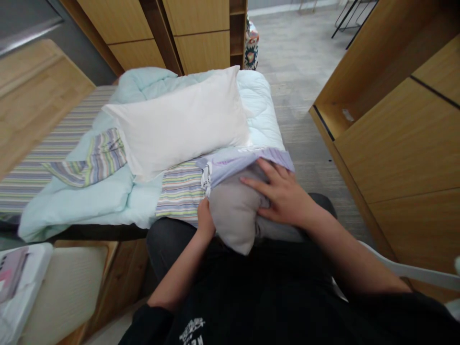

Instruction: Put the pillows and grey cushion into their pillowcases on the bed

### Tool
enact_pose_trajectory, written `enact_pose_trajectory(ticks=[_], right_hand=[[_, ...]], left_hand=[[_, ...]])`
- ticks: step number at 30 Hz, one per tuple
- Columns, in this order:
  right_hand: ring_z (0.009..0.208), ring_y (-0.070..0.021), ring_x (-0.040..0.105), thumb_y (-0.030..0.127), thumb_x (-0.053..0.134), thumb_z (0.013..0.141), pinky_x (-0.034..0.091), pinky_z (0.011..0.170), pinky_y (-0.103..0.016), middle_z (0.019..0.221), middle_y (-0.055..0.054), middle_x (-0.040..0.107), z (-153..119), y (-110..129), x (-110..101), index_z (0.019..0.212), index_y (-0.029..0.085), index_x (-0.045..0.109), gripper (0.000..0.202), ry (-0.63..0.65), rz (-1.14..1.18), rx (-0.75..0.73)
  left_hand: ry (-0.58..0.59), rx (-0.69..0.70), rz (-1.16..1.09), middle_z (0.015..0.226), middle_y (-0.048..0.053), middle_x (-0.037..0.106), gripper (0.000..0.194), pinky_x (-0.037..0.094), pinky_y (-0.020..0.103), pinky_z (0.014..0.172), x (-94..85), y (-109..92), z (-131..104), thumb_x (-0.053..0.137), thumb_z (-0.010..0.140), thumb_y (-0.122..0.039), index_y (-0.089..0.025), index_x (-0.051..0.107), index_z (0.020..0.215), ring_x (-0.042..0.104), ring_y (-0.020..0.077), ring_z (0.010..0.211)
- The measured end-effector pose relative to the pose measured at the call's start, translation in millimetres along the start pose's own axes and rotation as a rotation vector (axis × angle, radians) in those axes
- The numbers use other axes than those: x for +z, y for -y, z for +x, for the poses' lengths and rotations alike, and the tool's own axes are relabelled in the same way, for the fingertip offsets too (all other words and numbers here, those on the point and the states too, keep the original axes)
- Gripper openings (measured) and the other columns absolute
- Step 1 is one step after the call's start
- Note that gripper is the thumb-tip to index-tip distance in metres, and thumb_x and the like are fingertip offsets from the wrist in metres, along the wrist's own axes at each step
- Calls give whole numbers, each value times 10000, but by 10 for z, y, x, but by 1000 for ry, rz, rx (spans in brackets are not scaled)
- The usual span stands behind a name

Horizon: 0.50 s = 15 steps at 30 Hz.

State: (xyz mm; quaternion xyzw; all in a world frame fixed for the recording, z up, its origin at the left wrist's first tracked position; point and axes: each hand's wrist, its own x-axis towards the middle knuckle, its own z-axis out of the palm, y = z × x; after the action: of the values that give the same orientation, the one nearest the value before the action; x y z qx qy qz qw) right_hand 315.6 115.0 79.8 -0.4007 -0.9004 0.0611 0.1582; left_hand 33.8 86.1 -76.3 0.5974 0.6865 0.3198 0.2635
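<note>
A grey cushion rests at my lap, its far part tucked under a lavender printed cover. My right hand lies on the cushion with fingers spread, the fingertips at the cover's edge. At the near left corner, my left hand is closed round the edge where cover and cushion meet; most of its fingers are hidden. Beneath the cover lies a striped cloth. Beyond it a white pillow is spread on a pale mint quilt.
Another striped cloth lies left of the pillow. A wooden board overhangs the bed at left. Wooden cabinets stand at right, and more at the back. A cream seat and white tray are at lower left.
</note>
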Motion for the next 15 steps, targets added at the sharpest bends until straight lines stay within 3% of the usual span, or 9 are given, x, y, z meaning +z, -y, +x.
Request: enact_pose_trajectory(ticks=[3, 5, 6, 8, 10, 12, 15], right_hand=[[1586, -542, 293, 453, 900, 808, 314, 1215, -769, 1840, -106, 131, 619, -374, -38, 1599, 347, 582, 860, -11, 76, -13], [1622, -511, 248, 538, 875, 825, 257, 1261, -762, 1836, -81, 165, 949, -598, -67, 1584, 351, 601, 828, 1, 140, -52], [1635, -493, 237, 578, 863, 832, 236, 1282, -750, 1831, -73, 190, 1085, -691, -79, 1578, 353, 608, 820, 12, 165, -71], [1648, -457, 237, 639, 844, 837, 215, 1317, -710, 1816, -73, 245, 1312, -843, -100, 1563, 338, 625, 816, 36, 200, -98], [1651, -430, 254, 681, 828, 841, 212, 1336, -671, 1799, -94, 291, 1508, -958, -113, 1550, 299, 640, 827, 65, 210, -110], [1649, -427, 262, 711, 814, 844, 208, 1335, -669, 1790, -115, 311, 1696, -1034, -124, 1556, 267, 632, 859, 99, 192, -121], [1622, -476, 275, 701, 831, 836, 201, 1301, -724, 1756, -148, 376, 1955, -1018, -161, 1556, 225, 620, 889, 111, 90, -151]], left_hand=[[-263, 178, 121, 1244, 221, 722, 339, 537, 502, 999, -146, -64, 229, 638, 930, -294, -150, 678, 1235, 673, 361, 1187], [-455, 360, 257, 1303, 243, 685, 360, 496, 536, 1052, -216, -47, 273, 672, 922, -279, -145, 658, 1256, 628, 375, 1259], [-492, 462, 320, 1271, 231, 693, 292, 484, 534, 1054, -238, -34, 265, 670, 932, -258, -158, 674, 1207, 632, 365, 1239], [-376, 677, 425, 1120, 172, 724, 122, 488, 491, 1007, -254, -35, 226, 625, 978, -205, -193, 705, 1070, 663, 317, 1116], [-118, 822, 509, 1043, 141, 725, 126, 494, 457, 988, -238, -100, 213, 602, 1015, -200, -204, 726, 1037, 671, 293, 1072], [69, 833, 584, 1090, 160, 733, 165, 491, 470, 1033, -191, -223, 279, 634, 1027, -268, -179, 747, 1108, 665, 316, 1143], [148, 732, 679, 1134, 209, 756, 332, 470, 536, 1086, -75, -417, 525, 689, 1007, -392, -110, 770, 1162, 670, 376, 1194]])
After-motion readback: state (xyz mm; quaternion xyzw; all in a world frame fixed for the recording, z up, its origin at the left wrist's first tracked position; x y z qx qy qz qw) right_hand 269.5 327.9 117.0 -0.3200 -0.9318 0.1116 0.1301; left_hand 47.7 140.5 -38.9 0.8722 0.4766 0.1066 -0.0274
